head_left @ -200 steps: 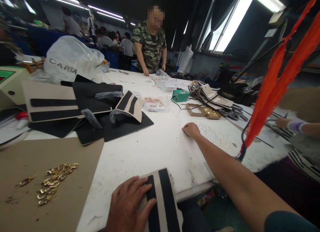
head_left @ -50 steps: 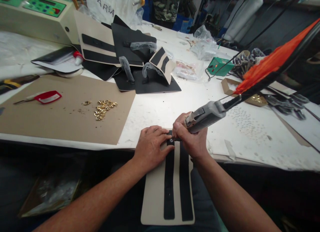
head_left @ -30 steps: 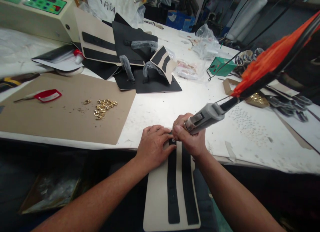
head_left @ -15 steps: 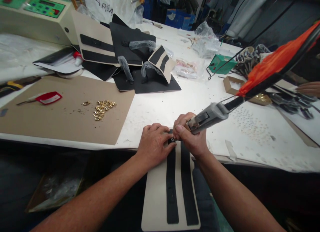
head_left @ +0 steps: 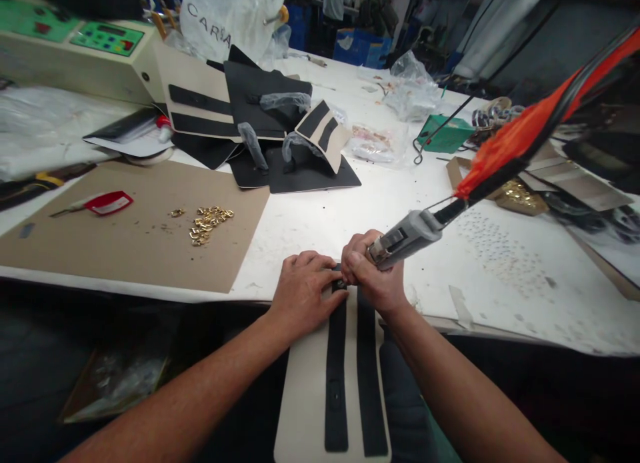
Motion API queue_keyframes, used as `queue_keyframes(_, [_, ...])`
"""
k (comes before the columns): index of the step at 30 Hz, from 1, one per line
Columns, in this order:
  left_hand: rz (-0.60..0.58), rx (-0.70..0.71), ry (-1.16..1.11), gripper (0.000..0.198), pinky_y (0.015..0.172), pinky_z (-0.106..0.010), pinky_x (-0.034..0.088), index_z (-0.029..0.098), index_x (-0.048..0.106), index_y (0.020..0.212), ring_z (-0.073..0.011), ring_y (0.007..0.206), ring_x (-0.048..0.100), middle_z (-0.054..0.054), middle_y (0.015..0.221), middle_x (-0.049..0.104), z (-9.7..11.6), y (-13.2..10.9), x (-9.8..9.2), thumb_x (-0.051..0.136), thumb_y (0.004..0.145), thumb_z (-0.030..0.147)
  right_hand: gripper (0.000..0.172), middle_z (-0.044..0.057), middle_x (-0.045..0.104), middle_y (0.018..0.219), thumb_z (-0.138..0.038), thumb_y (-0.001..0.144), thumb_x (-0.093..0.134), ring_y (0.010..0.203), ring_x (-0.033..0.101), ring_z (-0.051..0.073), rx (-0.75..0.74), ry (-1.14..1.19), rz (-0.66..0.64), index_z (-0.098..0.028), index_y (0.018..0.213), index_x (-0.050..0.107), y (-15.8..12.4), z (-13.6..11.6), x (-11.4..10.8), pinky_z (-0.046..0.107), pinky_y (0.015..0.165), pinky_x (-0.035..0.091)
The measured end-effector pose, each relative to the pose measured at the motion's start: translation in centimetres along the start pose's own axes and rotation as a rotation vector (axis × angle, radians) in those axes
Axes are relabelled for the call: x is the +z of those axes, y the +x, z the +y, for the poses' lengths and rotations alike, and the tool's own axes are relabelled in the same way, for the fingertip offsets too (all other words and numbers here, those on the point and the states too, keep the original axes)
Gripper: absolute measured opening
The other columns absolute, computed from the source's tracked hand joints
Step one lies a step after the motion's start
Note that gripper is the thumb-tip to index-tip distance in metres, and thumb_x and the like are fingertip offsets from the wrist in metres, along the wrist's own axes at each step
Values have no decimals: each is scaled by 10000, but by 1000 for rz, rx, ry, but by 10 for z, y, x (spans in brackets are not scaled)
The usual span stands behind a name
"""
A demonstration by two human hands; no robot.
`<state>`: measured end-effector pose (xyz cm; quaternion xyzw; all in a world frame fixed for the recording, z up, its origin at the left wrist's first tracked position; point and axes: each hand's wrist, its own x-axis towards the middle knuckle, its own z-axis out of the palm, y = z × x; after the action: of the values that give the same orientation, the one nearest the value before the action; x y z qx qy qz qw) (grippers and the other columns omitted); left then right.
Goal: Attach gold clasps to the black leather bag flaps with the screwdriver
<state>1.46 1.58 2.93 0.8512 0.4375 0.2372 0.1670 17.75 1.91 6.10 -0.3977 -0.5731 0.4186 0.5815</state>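
R hand point(head_left: 376, 274): clenched tight round the low end of the gray power screwdriver point(head_left: 407, 238). Fingers hid the tip, so couldn't see what it touched.
Screwdriver: leaned up & to the R. Its top end met a black cord point(head_left: 505, 173) w/ fuzzy orange cloth point(head_left: 500, 153) along it.
L hand point(head_left: 306, 283): loose, fingers bent a bit, resting on the top end of the beige panel point(head_left: 305, 403). Thumb & pointer sat either side of a small metal dot point(head_left: 341, 284), just beside the R fist.
Panel: top end under the hands at the table edge, rest stuck out over the lap. Had 2 long black strips, L strip point(head_left: 336, 363) & R strip point(head_left: 373, 390), side by side. Dot was on the L strip, nr its top.
White table point(head_left: 310, 230): ran past the hands, full of stuff.
Brown board point(head_left: 125, 256): flat on the table, to the L. Gold clasps point(head_left: 210, 224) lay on it in a small heap, & a red thing w/ a thin tip point(head_left: 109, 203) lay well apart from them.
Panel pile point(head_left: 265, 106): past the hands, black & beige, some w/ plastic-wrapped handles point(head_left: 253, 146).
Green box point(head_left: 447, 133): R of the pile.
Cardboard tray point(head_left: 523, 200): nr the orange cloth, w/ gold bits inside.
Tiny bits point(head_left: 505, 253): spread on the table, R of the screwdriver.
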Motion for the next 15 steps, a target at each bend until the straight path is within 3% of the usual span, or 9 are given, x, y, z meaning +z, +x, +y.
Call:
queue_keyframes(4, [21, -10, 23, 223, 988, -529, 410, 319, 773, 1070, -304, 1214, 580, -17, 1260, 729, 1, -1, 1, 804, 868, 406, 396, -33, 541, 656, -486, 911, 768, 563, 514, 138, -20, 15, 22, -225, 735, 529, -1, -4, 2, 279, 527, 455])
queue_keyframes(8, [23, -17, 43, 259, 993, -527, 428, 321, 785, 1093, -311, 1229, 585, -20, 1273, 736, 4, -2, 1, 827, 846, 389, 416, -5, 597, 656, -523, 869, 809, 582, 568, 153, 41, -38, 52, -193, 720, 605, -6, -26, -4, 287, 558, 482])
queue_keyframes(13, [52, -21, 15, 287, 1015, -516, 442, 308, 784, 1135, -294, 1213, 608, -16, 1239, 757, 7, -5, -2, 814, 861, 388, 480, 9, 662, 649, -602, 809, 822, 574, 630, 202, 245, -257, 378, -163, 963, 708, -44, -56, -47, 324, 577, 513])
queue_keyframes(15, [57, -20, 16, 305, 1014, -510, 458, 274, 778, 1143, -297, 1201, 618, -37, 1237, 762, 7, -5, -3, 806, 863, 392, 537, 32, 682, 657, -622, 802, 796, 620, 658, 244, 382, -472, 407, -143, 1033, 725, -66, -58, -71, 364, 621, 524])
